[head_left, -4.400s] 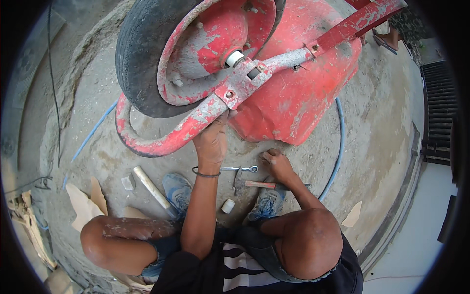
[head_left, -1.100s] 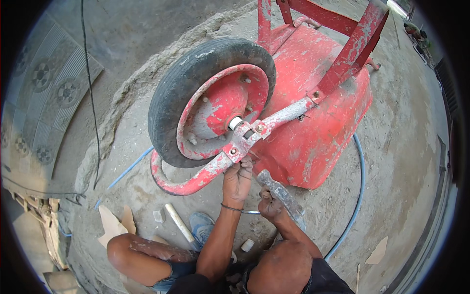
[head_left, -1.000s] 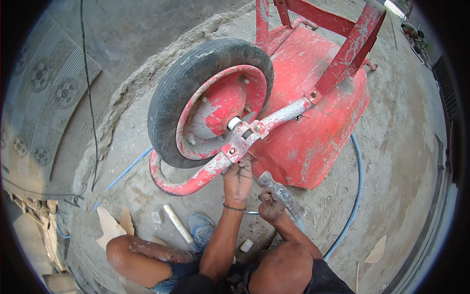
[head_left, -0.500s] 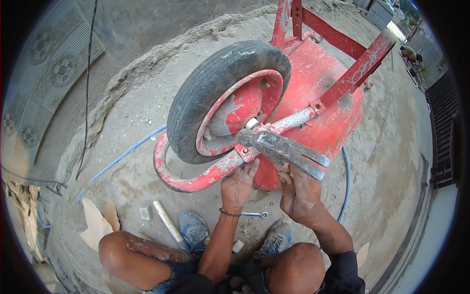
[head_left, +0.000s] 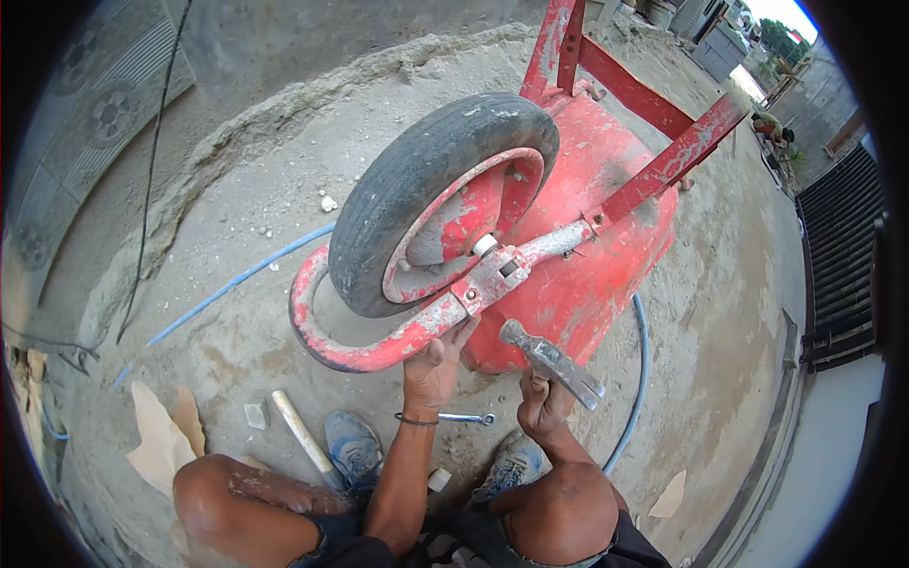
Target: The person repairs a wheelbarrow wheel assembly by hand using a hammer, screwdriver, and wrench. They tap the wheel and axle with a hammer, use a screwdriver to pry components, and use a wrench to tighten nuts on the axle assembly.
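An upturned red wheelbarrow (head_left: 578, 284) with worn paint lies in front of me, its black-tyred wheel (head_left: 454, 180) facing up. My left hand (head_left: 434, 371) grips the wheelbarrow's tubular frame (head_left: 402, 338) from below, beside the axle bracket (head_left: 500, 275). Some of its fingers are hidden behind the metal. In my right hand (head_left: 545, 405) is a claw hammer (head_left: 554, 362), closed around its handle. The hammer's head stands just below the bracket, apart from it, with the claw pointing to the lower right. Most of the handle is hidden by the hand.
A wrench (head_left: 467, 417) lies on the ground between my feet. Near my left shoe (head_left: 354, 445) rests a pale rod (head_left: 305, 435). A blue hose (head_left: 237, 281) runs under the wheelbarrow. Cardboard scraps (head_left: 161, 437) lie at left, and a dark metal gate (head_left: 843, 256) stands at right.
My right hand has lowered the hammer away from the axle bracket, exposing the bracket's square opening. My left hand remains at the frame. The whole view has shifted slightly.
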The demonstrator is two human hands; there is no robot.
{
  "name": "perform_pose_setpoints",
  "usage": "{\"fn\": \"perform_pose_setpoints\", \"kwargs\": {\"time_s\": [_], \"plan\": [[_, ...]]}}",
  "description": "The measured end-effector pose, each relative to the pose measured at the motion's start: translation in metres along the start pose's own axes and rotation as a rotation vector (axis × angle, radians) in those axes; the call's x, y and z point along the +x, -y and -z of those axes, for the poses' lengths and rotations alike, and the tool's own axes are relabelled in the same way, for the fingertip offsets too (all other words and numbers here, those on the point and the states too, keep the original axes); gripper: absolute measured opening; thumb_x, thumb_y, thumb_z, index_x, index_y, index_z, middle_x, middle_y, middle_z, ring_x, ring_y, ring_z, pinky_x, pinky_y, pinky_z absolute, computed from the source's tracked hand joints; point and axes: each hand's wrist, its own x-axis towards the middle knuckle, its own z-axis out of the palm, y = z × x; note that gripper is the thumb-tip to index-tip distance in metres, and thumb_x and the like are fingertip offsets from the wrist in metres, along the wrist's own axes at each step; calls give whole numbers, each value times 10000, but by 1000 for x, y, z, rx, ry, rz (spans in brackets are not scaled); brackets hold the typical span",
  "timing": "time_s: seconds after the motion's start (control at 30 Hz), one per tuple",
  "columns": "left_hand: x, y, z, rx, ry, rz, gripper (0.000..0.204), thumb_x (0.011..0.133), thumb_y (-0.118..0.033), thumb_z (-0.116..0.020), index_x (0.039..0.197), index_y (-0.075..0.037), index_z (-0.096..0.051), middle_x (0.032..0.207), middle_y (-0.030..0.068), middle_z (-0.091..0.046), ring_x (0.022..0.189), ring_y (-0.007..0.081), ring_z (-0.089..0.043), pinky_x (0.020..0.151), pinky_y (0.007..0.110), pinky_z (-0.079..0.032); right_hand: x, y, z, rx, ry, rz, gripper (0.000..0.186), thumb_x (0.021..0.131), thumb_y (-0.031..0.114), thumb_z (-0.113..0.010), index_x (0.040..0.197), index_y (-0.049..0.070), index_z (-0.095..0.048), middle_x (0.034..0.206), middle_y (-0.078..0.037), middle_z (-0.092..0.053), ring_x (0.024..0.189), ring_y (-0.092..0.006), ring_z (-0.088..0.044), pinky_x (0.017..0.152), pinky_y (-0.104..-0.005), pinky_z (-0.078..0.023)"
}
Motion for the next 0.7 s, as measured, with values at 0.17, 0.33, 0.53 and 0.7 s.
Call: {"fn": "perform_pose_setpoints", "kwargs": {"time_s": [0.17, 0.33, 0.53, 0.7], "plan": [[-1, -16, -8, 292, -92, -97, 546, 842, -331, -626, 1234, 17, -473, 1252, 169, -518, 1171, 321, -485, 1046, 530, -327, -55, -54, -56, 133, -90, -21, 331, 958, 287, -428, 727, 48, -436, 603, -15, -439, 532, -115, -425, 503, -265, -327], [5, -29, -29, 544, -299, -66, 493, 887, -360, -501, 1194, 25, -506, 1190, 164, -566, 1114, 295, -532, 1023, 485, -362, -68, -68, -109, 344, -97, -94, 273, 935, 225, -429, 835, -5, -537, 616, -97, -481, 492, -223, -467, 451, -350, -367], [4, -29, -44, 493, -387, -60, 496, 858, -318, -498, 1175, 64, -504, 1179, 190, -567, 1106, 313, -538, 1026, 455, -365, -40, -58, -123, 161, -88, -135, 413, 956, 296, -398, 612, 73, -354, 551, -29, -363, 488, -153, -374, 501, -341, -344], [3, -33, -49, 391, -379, -3, 410, 848, -277, -507, 1116, 31, -546, 1157, 161, -582, 1119, 288, -527, 1045, 473, -330, -48, -62, -119, 327, -187, -88, 403, 954, 269, -369, 608, 63, -373, 555, -49, -378, 495, -160, -396, 467, -307, -319]]}}
